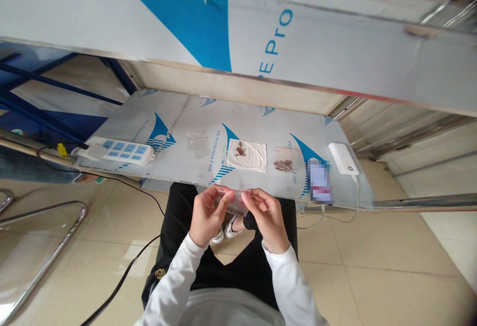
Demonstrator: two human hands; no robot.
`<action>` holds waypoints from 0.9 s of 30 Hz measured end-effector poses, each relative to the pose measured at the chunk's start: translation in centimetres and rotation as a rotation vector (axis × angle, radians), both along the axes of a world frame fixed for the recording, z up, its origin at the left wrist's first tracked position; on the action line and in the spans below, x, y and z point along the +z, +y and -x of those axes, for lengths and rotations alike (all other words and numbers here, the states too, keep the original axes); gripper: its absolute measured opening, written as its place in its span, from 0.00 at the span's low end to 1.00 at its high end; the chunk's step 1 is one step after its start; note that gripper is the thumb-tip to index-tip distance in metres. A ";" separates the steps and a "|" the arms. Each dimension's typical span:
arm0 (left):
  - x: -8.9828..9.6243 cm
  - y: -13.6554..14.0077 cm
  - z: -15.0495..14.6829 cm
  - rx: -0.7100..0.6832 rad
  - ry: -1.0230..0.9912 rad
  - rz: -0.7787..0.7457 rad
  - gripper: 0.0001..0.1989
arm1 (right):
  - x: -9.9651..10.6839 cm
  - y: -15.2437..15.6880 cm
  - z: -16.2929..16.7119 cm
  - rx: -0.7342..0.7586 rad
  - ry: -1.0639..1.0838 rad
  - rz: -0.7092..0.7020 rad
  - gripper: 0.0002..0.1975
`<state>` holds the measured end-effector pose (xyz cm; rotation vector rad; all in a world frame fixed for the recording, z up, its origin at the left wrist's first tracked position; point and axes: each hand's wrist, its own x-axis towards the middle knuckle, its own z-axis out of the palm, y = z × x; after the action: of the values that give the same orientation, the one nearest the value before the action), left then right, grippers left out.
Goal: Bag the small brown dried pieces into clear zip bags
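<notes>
Both hands meet just in front of the near edge of the film-covered table, the left hand and the right hand each pinching one end of a small clear plastic bag, held stretched between the fingertips, probably so its mouth can be worked, though what it contains is too small to tell. Farther in on the table lie a white cloth with brownish bits, another small bag to its right, and a power strip well off to the left.
</notes>
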<state>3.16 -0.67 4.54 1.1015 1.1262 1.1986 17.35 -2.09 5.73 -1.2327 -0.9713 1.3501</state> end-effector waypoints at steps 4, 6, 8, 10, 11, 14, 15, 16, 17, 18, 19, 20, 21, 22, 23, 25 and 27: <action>0.3 0.0 -0.2 -0.007 -0.036 0.036 0.09 | 0.0 -0.1 -0.2 -0.055 -0.044 -0.019 0.09; 0.7 0.2 -0.3 -0.034 -0.076 0.072 0.10 | 0.0 -0.1 -0.4 -0.049 -0.062 -0.033 0.08; 0.9 0.6 -0.4 -0.060 -0.082 0.100 0.10 | -0.1 0.0 -0.5 -0.027 -0.080 -0.048 0.08; 0.8 0.8 -0.4 -0.070 -0.060 0.107 0.10 | -0.1 0.0 -0.5 -0.012 -0.091 -0.060 0.08; 0.8 0.9 -0.4 -0.071 -0.041 0.100 0.10 | -0.1 0.0 -0.5 -0.013 -0.095 -0.061 0.08; 0.3 0.9 -0.4 -0.054 0.044 0.033 0.09 | -0.1 -0.1 -0.3 -0.025 -0.090 -0.051 0.10; 0.2 0.8 -0.5 -0.044 0.075 0.005 0.09 | -0.1 -0.1 -0.2 -0.022 -0.083 -0.044 0.10; 0.1 0.8 -0.5 -0.035 0.097 -0.011 0.09 | -0.1 -0.2 -0.1 -0.025 -0.074 -0.037 0.11; 0.0 0.7 -0.6 -0.033 0.104 -0.013 0.09 | -0.2 -0.2 0.0 -0.034 -0.061 -0.028 0.11; -0.1 0.7 -0.6 -0.041 0.094 0.002 0.09 | -0.3 -0.2 0.1 -0.052 -0.046 -0.019 0.11; -0.2 0.6 -0.7 -0.058 0.071 0.030 0.09 | -0.4 -0.1 0.1 -0.081 -0.029 -0.012 0.11; -0.3 0.6 -0.7 -0.072 0.043 0.061 0.10 | -0.6 0.0 0.1 -0.121 -0.009 -0.006 0.12; -0.4 0.6 -0.7 -0.074 0.016 0.084 0.10 | -0.7 0.1 0.0 -0.160 0.010 -0.003 0.12; -0.5 0.6 -0.7 -0.066 0.000 0.095 0.11 | -0.8 0.2 -0.1 -0.186 0.024 -0.001 0.12; -0.6 0.6 -0.6 -0.049 -0.003 0.095 0.10 | -1.0 0.3 -0.3 -0.196 0.032 -0.001 0.12; -1.0 0.8 -0.6 -0.002 0.018 0.075 0.09 | -1.1 0.3 -0.7 -0.162 0.030 -0.001 0.12; -1.2 0.9 -0.7 0.027 0.032 0.065 0.09 | -0.9 0.2 -1.0 -0.094 0.018 -0.006 0.12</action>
<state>3.89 0.21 3.32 1.0619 1.1998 1.1609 18.37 -1.88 4.82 -1.2444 -0.8932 1.2824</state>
